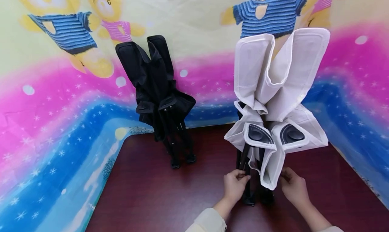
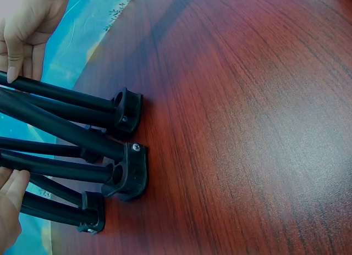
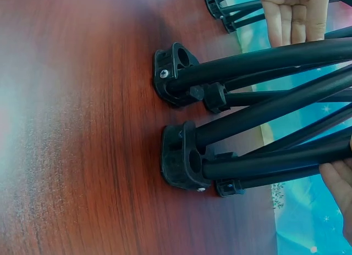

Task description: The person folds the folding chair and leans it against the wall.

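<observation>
A white folding chair [image 1: 278, 90], folded up with its fabric bunched, stands upright on its black legs at the right of the table. My left hand [image 1: 235, 184] pinches a black tube leg low on its left side. On the other side my right hand [image 1: 294, 186] holds a leg, its fingertips partly behind the hanging white fabric; in the left wrist view the right thumb [image 2: 14, 68] presses on that tube. Plastic feet [image 3: 181, 159] with screws join the tubes at the tabletop.
A black folding chair [image 1: 155, 86], also folded, stands further back on the left. The dark red wood table [image 1: 170, 198] ends at a backdrop [image 1: 91, 130] printed with bears and stars, which rises behind and along both sides.
</observation>
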`<state>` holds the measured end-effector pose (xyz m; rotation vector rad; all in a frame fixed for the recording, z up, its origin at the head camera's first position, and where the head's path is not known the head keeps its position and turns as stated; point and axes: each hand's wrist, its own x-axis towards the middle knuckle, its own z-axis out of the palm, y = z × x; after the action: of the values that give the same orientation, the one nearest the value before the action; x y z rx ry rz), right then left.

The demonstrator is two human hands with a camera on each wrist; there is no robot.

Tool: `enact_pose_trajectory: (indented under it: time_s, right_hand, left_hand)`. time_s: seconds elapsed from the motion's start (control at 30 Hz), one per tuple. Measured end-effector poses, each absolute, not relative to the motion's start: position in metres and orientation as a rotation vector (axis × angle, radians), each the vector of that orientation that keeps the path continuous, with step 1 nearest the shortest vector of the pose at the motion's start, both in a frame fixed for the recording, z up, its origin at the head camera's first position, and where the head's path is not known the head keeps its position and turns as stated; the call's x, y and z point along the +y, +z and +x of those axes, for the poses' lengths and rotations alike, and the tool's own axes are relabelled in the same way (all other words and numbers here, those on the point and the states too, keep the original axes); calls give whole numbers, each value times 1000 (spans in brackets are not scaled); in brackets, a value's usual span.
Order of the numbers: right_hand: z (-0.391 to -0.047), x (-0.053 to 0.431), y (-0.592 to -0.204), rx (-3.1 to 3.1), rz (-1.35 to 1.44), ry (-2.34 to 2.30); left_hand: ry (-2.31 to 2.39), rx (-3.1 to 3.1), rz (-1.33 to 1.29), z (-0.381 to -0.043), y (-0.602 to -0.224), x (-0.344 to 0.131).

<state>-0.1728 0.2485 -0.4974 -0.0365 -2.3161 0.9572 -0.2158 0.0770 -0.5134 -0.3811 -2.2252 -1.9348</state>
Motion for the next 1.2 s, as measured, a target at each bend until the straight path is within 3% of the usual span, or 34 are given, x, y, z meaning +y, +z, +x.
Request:
enact_pose_trajectory:
  time_s: [1.2]
  right_hand:
    - [-214, 231, -501, -2271, -129, 1000]
  left_hand:
    - [-1622, -2293, -457, -252, -512, 70]
